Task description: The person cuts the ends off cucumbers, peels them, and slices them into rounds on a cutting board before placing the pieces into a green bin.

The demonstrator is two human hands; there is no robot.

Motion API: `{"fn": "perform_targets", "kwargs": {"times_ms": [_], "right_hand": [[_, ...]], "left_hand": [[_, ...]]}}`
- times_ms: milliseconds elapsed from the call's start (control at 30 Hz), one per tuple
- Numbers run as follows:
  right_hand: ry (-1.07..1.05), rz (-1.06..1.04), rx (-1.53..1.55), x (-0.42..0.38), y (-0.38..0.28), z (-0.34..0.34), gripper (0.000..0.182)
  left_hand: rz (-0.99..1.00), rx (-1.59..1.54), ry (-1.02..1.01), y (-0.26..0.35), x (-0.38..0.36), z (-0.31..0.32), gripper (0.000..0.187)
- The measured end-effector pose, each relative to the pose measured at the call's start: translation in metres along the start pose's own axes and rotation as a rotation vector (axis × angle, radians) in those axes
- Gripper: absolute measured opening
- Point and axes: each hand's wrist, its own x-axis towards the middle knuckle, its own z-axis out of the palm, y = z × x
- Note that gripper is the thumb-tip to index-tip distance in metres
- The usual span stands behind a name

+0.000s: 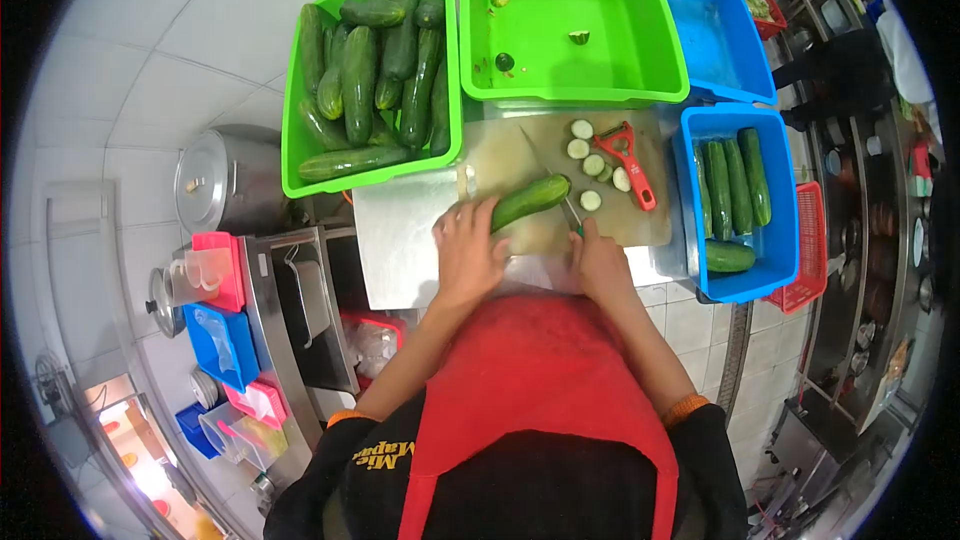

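A green cucumber (532, 202) lies slanted on the worn cutting board (490, 155), its near end under my left hand (468, 248), whose fingers wrap round it. My right hand (600, 262) is closed on the green handle of a knife (571, 212). The blade runs up and left, passing beside the far end of the cucumber. Several pale cut ends (591, 201) are scattered on the board to the right of the blade. Among them lies a red peeler (634, 170).
A green bin (452, 70) full of cucumbers stands at the back left. Beside it, a larger green bin (570, 95) holds a few scraps. On the right are a blue bin (787, 190) with several cucumbers and another blue bin (715, 40) behind. A lidded pot (240, 185) stands left.
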Motion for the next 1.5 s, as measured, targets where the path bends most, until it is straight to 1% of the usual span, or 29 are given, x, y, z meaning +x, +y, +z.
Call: {"fn": "perform_targets", "kwargs": {"times_ms": [67,133,200,233,300,433,533,600,633,667,733,767,833,933,967,1000,1033,1067,1133,1167,1200,1233,1267,1300,1333,1400,1433,1467,1500], "right_hand": [[0.002,-0.029,-0.014,-0.004,0.004,-0.007,0.028],[0.013,-0.063,-0.028,-0.012,0.002,-0.019,0.027],[0.067,0.032,-0.084,-0.036,-0.007,-0.034,0.025],[0.061,0.031,-0.085,-0.045,-0.01,-0.042,0.025],[-0.106,0.079,-0.098,-0.06,-0.014,-0.051,0.026],[-0.157,0.087,-0.077,-0.046,-0.006,-0.019,0.026],[-0.13,0.096,-0.038,-0.02,-0.006,0.01,0.026],[-0.039,0.037,-0.014,0.003,-0.011,0.016,0.024],[-0.035,0.043,-0.012,0.006,-0.013,0.018,0.024],[-0.036,0.031,-0.044,0.008,-0.015,0.017,0.025],[0.0,0.023,-0.093,0.013,-0.016,0.012,0.025],[0.002,0.02,-0.12,0.014,-0.016,0.014,0.026],[0.062,-0.001,-0.172,0.013,-0.017,0.018,0.028],[0.06,0.027,-0.235,0.014,-0.013,0.028,0.034],[0.079,0.03,-0.253,0.009,-0.016,0.024,0.034],[0.131,0.013,-0.253,0.002,-0.02,0.018,0.04],[0.182,-0.003,-0.252,-0.001,-0.025,0.011,0.047],[0.194,0.008,-0.266,-0.005,-0.033,0.0,0.047],[0.521,-0.218,-0.154,-0.019,-0.054,-0.021,0.056],[0.511,-0.208,-0.17,-0.023,-0.065,-0.029,0.056],[0.269,0.034,0.377,-0.024,-0.077,-0.037,0.056],[0.022,0.279,0.917,-0.025,-0.081,-0.041,0.056],[0.039,0.294,0.911,-0.028,-0.071,-0.034,0.056],[0.311,0.231,0.843,-0.027,-0.052,-0.022,0.057],[0.568,0.145,0.76,-0.024,-0.039,-0.02,0.059],[0.831,0.172,0.526,-0.029,-0.007,-0.051,0.065],[0.931,0.27,0.405,-0.028,0.016,-0.069,0.065],[1.009,0.26,0.268,-0.026,0.037,-0.088,0.063],[0.999,0.253,0.18,-0.022,0.066,-0.104,0.062]], "left_hand": [[0.107,0.125,0.013,0.018,0.016,0.008,0.062],[0.06,0.129,-0.012,0.012,0.021,0.02,0.066],[0.016,0.382,-0.091,0.007,0.023,0.023,0.065],[0.01,0.381,-0.095,0.008,0.022,0.023,0.065],[-0.007,0.386,-0.107,0.009,0.016,0.022,0.066],[-0.032,0.454,-0.138,0.014,0.022,0.02,0.067],[-0.017,0.475,-0.162,0.015,0.017,0.02,0.068],[-0.036,0.472,-0.15,0.013,0.021,0.022,0.069],[-0.085,0.424,-0.23,0.011,0.022,0.022,0.065],[-0.076,0.42,-0.231,0.01,0.019,0.018,0.065],[-0.14,0.119,-0.235,0.006,0.022,0.009,0.06],[-0.119,0.107,-0.212,-0.001,0.022,0.009,0.06],[-0.21,-0.567,-0.26,-0.019,0.014,0.01,0.059],[-0.151,-0.658,-0.243,-0.019,0.012,-0.008,0.06],[-0.24,-0.812,-0.354,-0.003,0.019,-0.033,0.061],[-0.22,-0.828,-0.353,0.001,0.024,-0.036,0.061],[-0.234,-1.005,-0.369,0.003,0.028,-0.036,0.06],[-0.253,-1.183,-0.389,0.006,0.031,-0.035,0.06],[-0.209,-1.2,-0.365,0.022,0.035,-0.034,0.057],[-0.176,-1.202,-0.332,0.028,0.032,-0.033,0.054],[-0.179,-1.218,-0.345,0.024,0.029,-0.023,0.054],[-0.051,-1.072,-0.45,0.016,0.028,-0.008,0.051],[0.081,-0.921,-0.548,0.013,0.027,0.001,0.049],[0.387,-0.777,-0.4,0.017,0.029,-0.006,0.044],[0.393,-0.787,-0.384,0.023,0.035,-0.021,0.044],[0.305,-0.843,-0.538,0.024,0.033,-0.063,0.043],[0.298,-0.821,-0.463,0.019,0.038,-0.077,0.041],[0.32,-0.74,-0.315,0.01,0.048,-0.086,0.039],[0.343,-0.657,-0.18,-0.002,0.059,-0.094,0.037]]}}
